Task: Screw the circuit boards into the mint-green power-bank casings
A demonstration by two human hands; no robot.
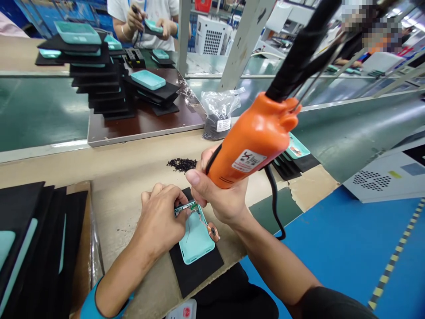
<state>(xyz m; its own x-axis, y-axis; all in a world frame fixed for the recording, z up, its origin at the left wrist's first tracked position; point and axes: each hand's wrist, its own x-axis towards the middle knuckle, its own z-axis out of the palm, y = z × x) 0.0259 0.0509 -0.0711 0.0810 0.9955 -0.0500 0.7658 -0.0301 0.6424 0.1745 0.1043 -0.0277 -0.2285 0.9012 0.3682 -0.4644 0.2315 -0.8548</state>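
Directions are read from the work area at view centre, with 12 o'clock pointing away from the wearer.

At 9 o'clock, a stack of black foam pads (29, 248) stands at the near bench edge, with teal strips showing between the layers. At 11 o'clock, across the line, a co-worker's hands (153, 26) hold a teal case (153, 26) above a far bench.

The left hand (161, 219) is closed, with its fingertips (182, 204) pressing onto a small green circuit board (191, 208) and gripping it. The board lies at the upper end of a teal plastic case (196, 241). This case rests on a black foam pad (195, 277) on the beige bench top (126, 164). A copper wire coil (213, 232) lies at the case's right edge, linked to the board by a thin wire. At 12 o'clock, a small heap of black granules (182, 165) sits on the bench, and a clear plastic bag (219, 113) of similar black material stands beyond it at 1 o'clock.

The right hand (222, 195) is clenched around an orange power tool (252, 141), held above the board. The tool's tip is hidden by the hand. A black cord (274, 199) hangs from the tool. At 2 o'clock, another teal case (298, 147) lies on black pads.
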